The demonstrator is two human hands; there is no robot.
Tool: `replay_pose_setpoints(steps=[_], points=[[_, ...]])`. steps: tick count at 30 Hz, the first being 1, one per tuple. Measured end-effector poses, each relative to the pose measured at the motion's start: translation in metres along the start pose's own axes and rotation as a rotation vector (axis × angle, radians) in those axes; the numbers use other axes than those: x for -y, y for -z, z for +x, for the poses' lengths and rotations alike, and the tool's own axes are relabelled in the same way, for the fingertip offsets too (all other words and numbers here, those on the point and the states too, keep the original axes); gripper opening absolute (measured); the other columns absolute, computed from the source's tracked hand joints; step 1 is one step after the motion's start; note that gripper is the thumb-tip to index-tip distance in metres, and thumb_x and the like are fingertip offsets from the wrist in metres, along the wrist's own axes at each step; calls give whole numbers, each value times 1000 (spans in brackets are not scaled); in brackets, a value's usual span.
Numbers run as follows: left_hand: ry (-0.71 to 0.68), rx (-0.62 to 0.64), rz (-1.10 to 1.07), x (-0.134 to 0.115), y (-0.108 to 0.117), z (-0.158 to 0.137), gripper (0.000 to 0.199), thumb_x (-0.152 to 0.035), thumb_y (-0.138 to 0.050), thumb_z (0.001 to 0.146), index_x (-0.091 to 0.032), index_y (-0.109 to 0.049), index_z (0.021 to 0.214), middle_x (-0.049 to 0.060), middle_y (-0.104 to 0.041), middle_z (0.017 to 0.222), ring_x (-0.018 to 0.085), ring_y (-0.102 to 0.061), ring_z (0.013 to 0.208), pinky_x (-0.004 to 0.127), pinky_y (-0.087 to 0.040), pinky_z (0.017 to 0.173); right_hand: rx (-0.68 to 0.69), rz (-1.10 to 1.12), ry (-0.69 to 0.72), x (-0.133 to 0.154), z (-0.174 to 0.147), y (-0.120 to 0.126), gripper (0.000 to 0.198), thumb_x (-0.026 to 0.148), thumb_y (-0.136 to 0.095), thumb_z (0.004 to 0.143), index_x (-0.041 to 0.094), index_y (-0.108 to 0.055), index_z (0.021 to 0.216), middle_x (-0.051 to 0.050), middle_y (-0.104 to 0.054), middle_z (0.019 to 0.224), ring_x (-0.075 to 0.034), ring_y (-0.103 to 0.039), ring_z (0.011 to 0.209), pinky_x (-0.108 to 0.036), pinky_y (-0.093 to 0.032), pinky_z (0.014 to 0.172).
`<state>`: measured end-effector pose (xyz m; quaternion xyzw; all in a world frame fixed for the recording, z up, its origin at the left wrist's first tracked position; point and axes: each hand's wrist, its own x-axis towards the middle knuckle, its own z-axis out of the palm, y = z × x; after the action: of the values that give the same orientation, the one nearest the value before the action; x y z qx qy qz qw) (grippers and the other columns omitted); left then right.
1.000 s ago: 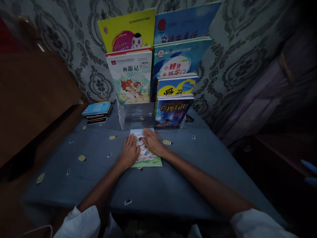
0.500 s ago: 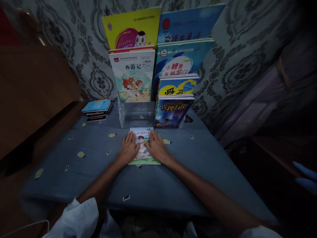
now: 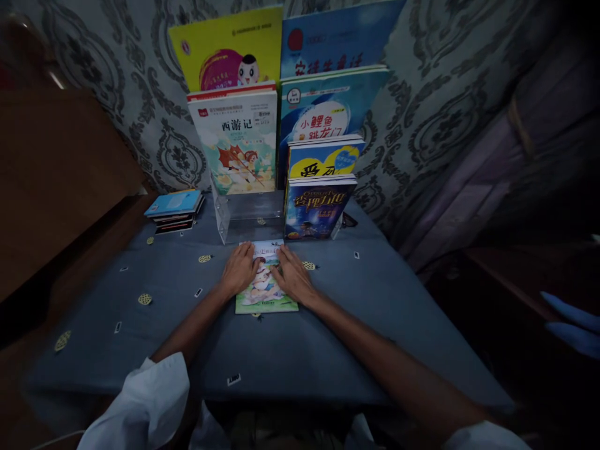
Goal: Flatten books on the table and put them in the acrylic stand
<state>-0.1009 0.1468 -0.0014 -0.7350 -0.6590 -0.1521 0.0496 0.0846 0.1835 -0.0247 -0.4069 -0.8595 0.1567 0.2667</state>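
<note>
A thin picture book (image 3: 265, 292) with a child and green grass on its cover lies flat on the blue tablecloth. My left hand (image 3: 240, 270) rests over its left edge, fingers stretched out and thumb on the cover. Over the right edge lies my right hand (image 3: 294, 275), its fingers also extended and the thumb reaching inward. Just behind the book stands a clear acrylic book rack (image 3: 248, 209). One of its upright books, with a flying figure in a red cape (image 3: 237, 140), leans in the left column above a bare lower tier.
In the rack's right column stand a dark blue book (image 3: 319, 209) and a blue-yellow book (image 3: 300, 164). A small stack of books (image 3: 173, 204) lies at the back left. Patterned wallpaper is behind the table; a brown wooden panel (image 3: 60, 162) rises at left.
The view has shifted, so the table, rack and books appear slightly further left. Both hands remain on the picture book, their fingers slightly changed in pose.
</note>
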Motion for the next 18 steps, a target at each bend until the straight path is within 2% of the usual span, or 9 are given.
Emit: replay_pose_setpoints(steps=[3, 7, 12, 18], points=[[-44, 16, -6, -2, -2, 6, 45, -31, -38, 99, -10, -51, 137, 18, -55, 143, 29, -48, 136, 45, -36, 116, -27, 91, -12, -4, 2, 2, 53, 38, -42, 98, 13, -49, 144, -18, -47, 151, -31, -43, 141, -50, -35, 117], [-125, 20, -23, -4, -5, 14, 44, -29, -38, 99, -12, -51, 137, 16, -55, 144, 27, -50, 135, 43, -37, 116, -79, 227, -53, -7, 7, 8, 54, 41, -36, 100, 12, -48, 143, -19, -52, 146, -30, -46, 139, -49, -38, 115], [-208, 63, -49, -12, -4, 24, 44, -25, -37, 98, -11, -51, 138, 17, -55, 143, 27, -52, 132, 44, -39, 114, -147, 403, -146, -13, 12, 14, 55, 47, -34, 101, 16, -43, 146, -16, -58, 142, -27, -58, 128, -45, -46, 108], [-283, 103, -59, -28, -3, 36, 44, -24, -38, 98, -14, -50, 140, 14, -54, 145, 25, -50, 134, 41, -40, 110, -153, 448, -234, -20, 14, 11, 59, 51, -33, 101, 15, -42, 148, -18, -59, 140, -28, -58, 128, -46, -45, 109]])
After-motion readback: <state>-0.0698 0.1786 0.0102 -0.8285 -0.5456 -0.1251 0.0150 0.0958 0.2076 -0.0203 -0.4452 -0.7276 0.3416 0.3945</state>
